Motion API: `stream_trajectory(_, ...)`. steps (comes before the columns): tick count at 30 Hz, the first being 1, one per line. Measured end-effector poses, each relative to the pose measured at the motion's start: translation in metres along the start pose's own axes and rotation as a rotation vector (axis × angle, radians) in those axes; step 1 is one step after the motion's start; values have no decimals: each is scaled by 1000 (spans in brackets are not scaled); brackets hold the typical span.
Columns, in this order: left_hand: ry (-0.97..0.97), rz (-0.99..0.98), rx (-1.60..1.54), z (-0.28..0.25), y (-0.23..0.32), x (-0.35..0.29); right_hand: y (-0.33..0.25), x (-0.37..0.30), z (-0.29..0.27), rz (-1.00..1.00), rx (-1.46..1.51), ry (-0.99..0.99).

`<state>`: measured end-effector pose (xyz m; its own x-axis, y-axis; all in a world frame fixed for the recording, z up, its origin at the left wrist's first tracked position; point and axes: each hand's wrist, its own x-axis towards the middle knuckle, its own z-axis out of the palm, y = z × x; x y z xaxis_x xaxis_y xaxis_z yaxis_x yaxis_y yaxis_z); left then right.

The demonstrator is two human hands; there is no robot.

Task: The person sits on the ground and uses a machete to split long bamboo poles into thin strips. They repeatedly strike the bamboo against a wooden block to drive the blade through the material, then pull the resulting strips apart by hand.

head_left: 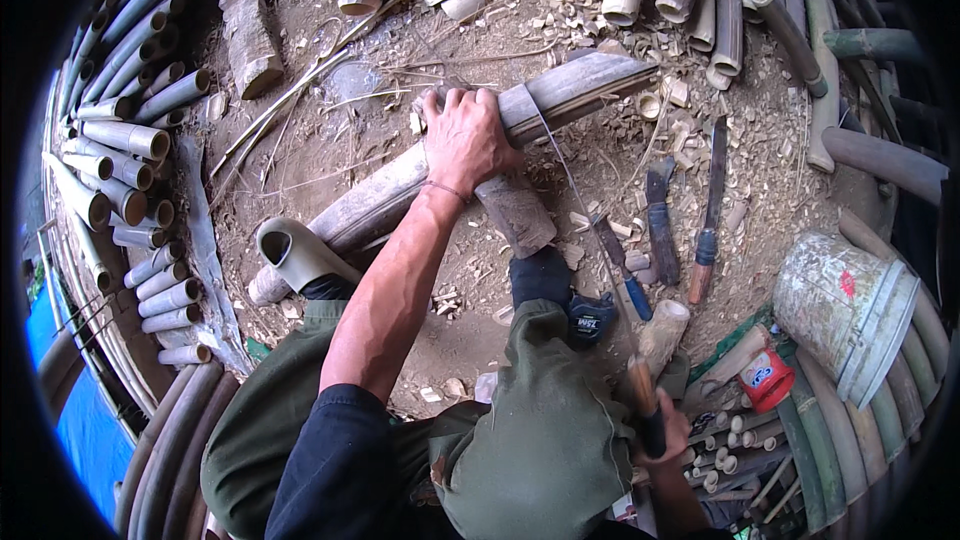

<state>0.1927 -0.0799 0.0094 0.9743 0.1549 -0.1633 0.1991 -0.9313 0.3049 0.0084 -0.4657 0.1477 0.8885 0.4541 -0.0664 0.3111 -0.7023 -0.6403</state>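
Note:
A weathered bamboo pole [375,195] lies slantwise across a short log [517,215] on the ground. My left hand [465,137] presses down on the pole, fingers curled over its far side. Close to the right of that hand, a long thin saw [573,180] crosses the pole with its far end. My right hand [668,430] is closed round the saw's wood-and-black handle, low at the right beside my knee; part of this hand is hidden. An olive-grey shoe [290,252] is against the pole's near left end.
Right of the log lie a long knife [712,205], a broad blade [660,220] and a blue-handled tool [622,265]. A black tape measure [592,320] is by my foot. A white bucket [845,310], a red tub [766,380] and stacked bamboo [125,140] surround the chip-strewn ground.

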Motion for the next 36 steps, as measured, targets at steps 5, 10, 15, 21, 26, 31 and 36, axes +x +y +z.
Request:
stream_trajectory(5,56,7,-5,7,5,5,-3,162,84,-100,250,213)
stream_trajectory(10,3,22,-3,2,3,5,-25,165,69,-30,219,177)
stream_trajectory(15,14,-10,6,4,-7,0,5,4,-1,32,29,-40)
stream_trajectory(21,-10,30,15,8,14,8,-22,205,82,-92,342,245)
stream_trajectory(26,49,24,47,21,-10,7,-5,87,45,-4,43,102)
stream_trajectory(31,-31,-15,34,-1,3,1,-1,28,7,-22,102,44)
stream_trajectory(36,44,20,-10,5,13,8,-15,208,91,-110,403,278)
